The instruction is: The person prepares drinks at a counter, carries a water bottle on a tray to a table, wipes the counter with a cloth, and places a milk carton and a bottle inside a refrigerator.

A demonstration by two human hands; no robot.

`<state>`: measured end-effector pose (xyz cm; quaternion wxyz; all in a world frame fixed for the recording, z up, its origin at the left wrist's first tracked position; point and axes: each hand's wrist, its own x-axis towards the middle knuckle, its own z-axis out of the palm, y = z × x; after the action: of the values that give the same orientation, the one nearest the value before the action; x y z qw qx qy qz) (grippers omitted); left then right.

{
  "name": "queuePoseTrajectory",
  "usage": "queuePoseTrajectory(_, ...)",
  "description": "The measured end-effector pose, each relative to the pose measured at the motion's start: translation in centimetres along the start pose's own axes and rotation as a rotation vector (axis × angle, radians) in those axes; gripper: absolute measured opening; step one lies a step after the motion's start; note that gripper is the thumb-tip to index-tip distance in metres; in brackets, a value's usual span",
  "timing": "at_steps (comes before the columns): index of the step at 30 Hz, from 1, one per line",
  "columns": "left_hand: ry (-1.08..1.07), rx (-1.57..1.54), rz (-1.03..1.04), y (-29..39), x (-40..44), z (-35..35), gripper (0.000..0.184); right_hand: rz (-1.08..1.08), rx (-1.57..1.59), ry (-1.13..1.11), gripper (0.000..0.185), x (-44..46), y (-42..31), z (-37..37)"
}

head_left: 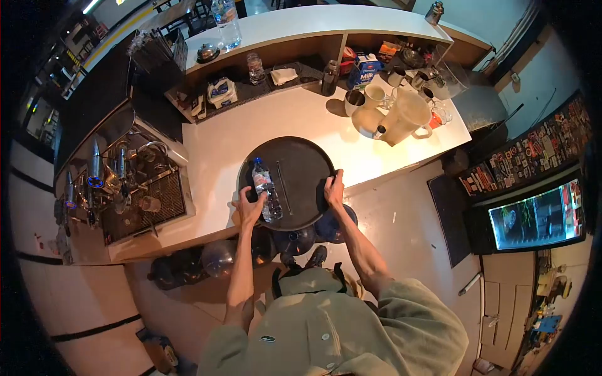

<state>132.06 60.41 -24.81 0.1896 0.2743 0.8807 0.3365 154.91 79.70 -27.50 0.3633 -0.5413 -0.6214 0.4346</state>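
Observation:
A round dark tray [307,163] is between my hands at the front edge of the white counter. On its left part is a clear plastic water bottle [264,182] with a blue cap; whether it stands or lies I cannot tell. A thin dark stick [284,187] runs alongside the bottle. My left hand [247,205] is curled at the tray's left rim, its thumb reaching over the tray against the bottle. Closed around the right rim is my right hand [333,189]. The fingers beneath the tray are hidden.
An espresso machine [147,194] occupies the counter's left end. Cups and a large beige pitcher [407,113] crowd the right end, near a milk carton [365,70]. A shelf [301,47] runs behind. Large round bottles [219,257] sit below; a lit screen [536,215] is at right.

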Motion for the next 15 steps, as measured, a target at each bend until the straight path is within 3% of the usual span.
queuePoseTrajectory(5, 0.008, -0.18, 0.0, -1.4, -0.7, 1.0, 0.074, 0.012, 0.076, -0.037, 0.017, -1.3, -0.8, -1.2)
queuePoseTrajectory(8, 0.001, -0.146, -0.118, 0.3, -2.4, 0.4, 0.079, -0.064, 0.035, -0.006, 0.018, -0.4, 0.8, -1.0)
queuePoseTrajectory(11, -0.029, -0.176, -0.098, -0.5, -2.1, 1.0, 0.08, -0.096, -0.001, 0.031, 0.019, -0.3, 1.2, -0.9)
queuePoseTrajectory(15, 0.063, -0.091, -0.114, 3.7, -4.3, -1.7, 0.082, -0.062, -0.012, 0.021, 0.021, -1.0, -1.7, -2.4)
